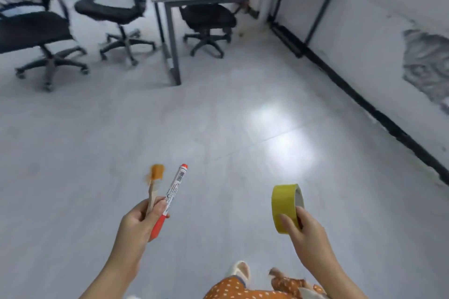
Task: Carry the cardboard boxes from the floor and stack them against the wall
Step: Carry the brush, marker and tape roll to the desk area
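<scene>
**Yellow tape and red marker in hand**

Yellow tape roll (286, 207) is sitting pinched in my right hand (307, 233). My left hand (136, 223) is gripping a red marker (170, 199) and a small brush (154, 185) over the grey floor (170, 124). I am seeing no cardboard boxes here.

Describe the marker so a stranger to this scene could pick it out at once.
Start at the bottom of the view, where two hands are raised over the pale floor. The left hand grips two sticks together. The marker is the white-barrelled one with a barcode and red ends, right of the wooden brush with orange bristles.
</scene>
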### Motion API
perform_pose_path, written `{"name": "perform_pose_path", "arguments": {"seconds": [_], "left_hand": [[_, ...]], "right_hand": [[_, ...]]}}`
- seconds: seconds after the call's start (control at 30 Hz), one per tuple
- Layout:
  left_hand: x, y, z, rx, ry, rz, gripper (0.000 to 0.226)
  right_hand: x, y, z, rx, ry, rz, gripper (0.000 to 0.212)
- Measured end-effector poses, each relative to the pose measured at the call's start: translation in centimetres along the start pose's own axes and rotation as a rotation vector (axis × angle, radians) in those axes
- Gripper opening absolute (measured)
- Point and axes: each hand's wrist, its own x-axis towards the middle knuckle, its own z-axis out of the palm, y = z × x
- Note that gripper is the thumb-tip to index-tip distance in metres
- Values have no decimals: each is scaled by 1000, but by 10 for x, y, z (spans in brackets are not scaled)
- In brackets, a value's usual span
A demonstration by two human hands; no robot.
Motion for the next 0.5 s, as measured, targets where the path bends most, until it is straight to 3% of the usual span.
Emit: {"name": "perform_pose_path", "arguments": {"seconds": [0.2,0.5], "left_hand": [[17,32,133,27,-143,-5,12],[92,70,240,106,-229,-8,13]], "right_hand": [[45,49,-80,69,113,66,24],[157,71,-122,172,127,98,14]]}}
